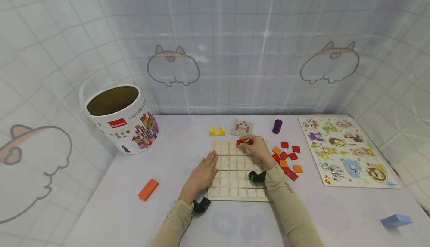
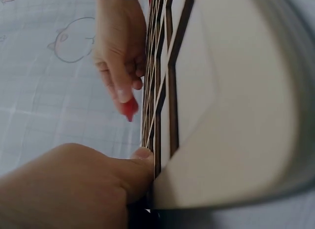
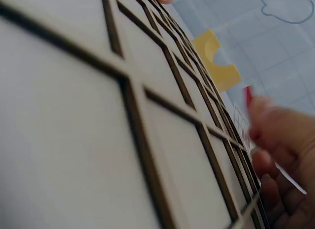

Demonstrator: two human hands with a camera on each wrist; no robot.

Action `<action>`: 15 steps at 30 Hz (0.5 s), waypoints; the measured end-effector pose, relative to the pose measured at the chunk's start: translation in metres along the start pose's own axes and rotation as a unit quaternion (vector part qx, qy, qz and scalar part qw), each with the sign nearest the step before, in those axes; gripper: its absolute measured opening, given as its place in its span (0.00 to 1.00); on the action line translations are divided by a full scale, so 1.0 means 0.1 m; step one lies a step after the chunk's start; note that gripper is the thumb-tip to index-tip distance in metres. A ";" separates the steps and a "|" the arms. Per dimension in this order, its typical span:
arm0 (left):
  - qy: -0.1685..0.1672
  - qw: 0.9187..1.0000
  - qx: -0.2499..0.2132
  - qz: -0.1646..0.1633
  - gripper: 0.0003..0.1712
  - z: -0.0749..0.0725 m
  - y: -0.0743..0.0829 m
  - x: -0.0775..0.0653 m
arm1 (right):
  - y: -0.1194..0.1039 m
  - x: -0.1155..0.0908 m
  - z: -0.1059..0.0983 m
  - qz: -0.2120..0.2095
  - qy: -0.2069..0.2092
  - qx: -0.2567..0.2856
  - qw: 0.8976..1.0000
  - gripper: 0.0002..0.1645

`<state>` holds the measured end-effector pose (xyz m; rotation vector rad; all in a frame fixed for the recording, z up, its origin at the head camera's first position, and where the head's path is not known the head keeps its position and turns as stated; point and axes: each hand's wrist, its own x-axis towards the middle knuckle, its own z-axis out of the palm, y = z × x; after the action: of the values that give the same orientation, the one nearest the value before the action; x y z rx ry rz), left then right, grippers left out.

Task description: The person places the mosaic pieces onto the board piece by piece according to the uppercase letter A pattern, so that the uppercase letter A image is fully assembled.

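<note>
The right hand [image 1: 258, 150] pinches a red tile [image 1: 239, 142] at the far row of the board [image 1: 233, 183]; the left hand [image 1: 201, 174], fingers straight, touches its left edge. Placing seems underway, calling for cell alignment, then release

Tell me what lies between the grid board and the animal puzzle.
Red tiles and orange tiles lie between the grid board and the animal puzzle, with a purple cylinder farther back. The head view shows this; the right sleeve blocks part.
</note>
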<state>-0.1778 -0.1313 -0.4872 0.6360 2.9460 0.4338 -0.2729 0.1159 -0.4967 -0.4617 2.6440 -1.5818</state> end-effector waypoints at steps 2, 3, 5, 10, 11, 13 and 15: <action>0.003 1.000 0.001 0.004 0.33 0.00 0.00 0.00 | 0.03 0.00 0.04 -0.001 0.008 -0.010 1.000 0.16; 0.003 1.000 0.002 0.004 0.33 0.00 0.00 0.00 | 0.04 0.00 0.05 -0.002 0.014 -0.018 1.000 0.16; 0.004 1.000 0.006 0.006 0.33 0.01 0.00 -0.01 | 0.05 -0.01 0.07 -0.006 0.022 -0.030 0.999 0.15; 0.008 1.000 0.010 0.007 0.33 0.03 -0.02 -0.02 | 0.03 -0.04 0.10 -0.013 0.018 -0.037 0.999 0.16; 0.009 1.000 0.012 0.008 0.33 0.03 -0.03 -0.02 | 0.03 -0.04 0.10 -0.013 0.017 -0.040 0.999 0.16; 0.010 1.000 0.012 0.010 0.33 0.03 -0.03 -0.02 | 0.02 -0.05 0.09 -0.016 0.017 -0.042 0.999 0.15; 0.011 1.000 0.013 0.012 0.33 0.04 -0.03 -0.02 | 0.03 -0.05 0.09 -0.023 0.018 -0.044 0.999 0.15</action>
<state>-0.1765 -0.1336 -0.4914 0.6744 2.9720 0.4071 -0.2670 0.1106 -0.5042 -0.5039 2.7593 -1.5043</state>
